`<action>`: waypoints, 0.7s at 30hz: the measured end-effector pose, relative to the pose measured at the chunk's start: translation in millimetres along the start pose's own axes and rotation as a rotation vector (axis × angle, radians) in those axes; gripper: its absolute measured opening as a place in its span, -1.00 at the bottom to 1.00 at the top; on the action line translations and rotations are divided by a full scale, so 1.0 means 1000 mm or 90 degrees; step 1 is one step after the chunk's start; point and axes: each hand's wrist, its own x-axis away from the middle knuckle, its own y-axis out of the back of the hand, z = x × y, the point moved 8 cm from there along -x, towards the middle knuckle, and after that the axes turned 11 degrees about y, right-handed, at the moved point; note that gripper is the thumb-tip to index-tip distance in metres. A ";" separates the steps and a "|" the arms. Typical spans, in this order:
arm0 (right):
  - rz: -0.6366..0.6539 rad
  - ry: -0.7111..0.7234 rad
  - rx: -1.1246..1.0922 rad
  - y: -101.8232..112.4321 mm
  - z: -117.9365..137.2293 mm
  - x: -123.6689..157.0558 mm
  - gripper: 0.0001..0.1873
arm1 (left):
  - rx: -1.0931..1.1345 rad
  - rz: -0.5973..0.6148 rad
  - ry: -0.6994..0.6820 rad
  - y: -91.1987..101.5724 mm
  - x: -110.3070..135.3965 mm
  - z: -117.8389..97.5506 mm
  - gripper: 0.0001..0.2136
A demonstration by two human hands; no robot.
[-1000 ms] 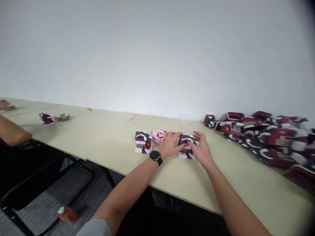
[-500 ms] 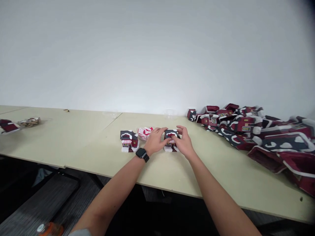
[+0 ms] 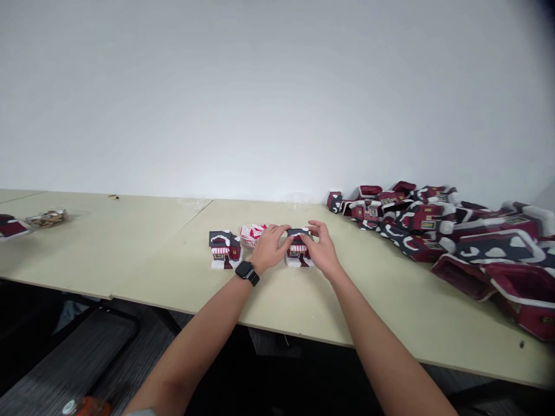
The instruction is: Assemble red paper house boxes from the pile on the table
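Centrally, in the head view, a small dark-red miniature house (image 3: pixel 299 259) with a snow-trimmed dark roof and a red-and-white striped awning sits upright on the pale, cream-coloured worktop (image 3: pixel 173 257). Left hand (image 3: pixel 270 249) and right hand (image 3: pixel 323 249) flank it. Grip: both hands pinch the house between them, fingers at the roof, thumbs on the front near the awning. Black square-faced watch (image 3: pixel 247 273) on the left wrist.

Just beyond the left hand, partly hidden by it: a clear round tub (image 3: pixel 250 237) of red-and-white striped pieces. Beside that, further left, a matching awning-fronted house (image 3: pixel 225 252), upright, untouched. Well right of the hands, a long heap of dark-red hollow houses (image 3: pixel 427 222), tumbled at various angles. Far left, a low pile of brown pieces (image 3: pixel 48 218), details too small to tell.
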 end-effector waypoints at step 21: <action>0.017 -0.013 0.019 0.000 -0.007 0.001 -0.35 | -0.168 -0.200 0.061 0.058 0.012 -0.018 -0.74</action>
